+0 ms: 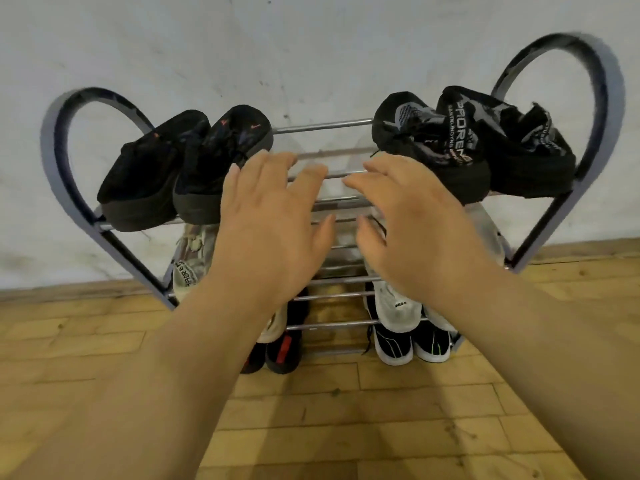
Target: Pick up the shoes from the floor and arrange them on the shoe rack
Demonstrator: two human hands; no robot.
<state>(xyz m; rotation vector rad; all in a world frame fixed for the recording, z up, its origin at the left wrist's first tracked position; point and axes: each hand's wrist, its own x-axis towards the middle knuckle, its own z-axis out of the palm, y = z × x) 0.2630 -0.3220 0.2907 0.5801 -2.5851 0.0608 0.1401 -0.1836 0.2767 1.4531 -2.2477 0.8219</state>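
Head view, and I am looking down over both of my bare forearms at a tiered shoe rack (322, 126) of chrome rods with curved dark end frames, which stands against a pale wall (242, 46) on a floor of tan wooden blocks (381, 427). My left hand (273, 216) hangs palm down over the bare middle of the top tier, fingers loosely spread and slightly curled, thumb out toward 3 o'clock, holding nothing. My right hand (419, 223) hangs beside it in the same manner, fingers fanned toward 10 o'clock, thumb pointing back at the left thumb with a narrow gap between them; it too is empty. I cannot tell whether either hand touches the rods under it. At 10 o'clock of the left hand a pair of black shoes (183, 168) lies on the top tier, the two touching side by side, the nearer one just beside my left fingers. At 2 o'clock of the right hand a second black pair with white lettering (471, 143) sits at the other end of the same tier. On the tier below I see a pale camouflage-patterned shoe (187, 268) at the left and white shoes (398, 306) at the right, both partly hidden by my wrists. Lowest, at 6 o'clock of the rack, stand dark shoes with red marks (284, 351) and black-and-white shoes (412, 344).
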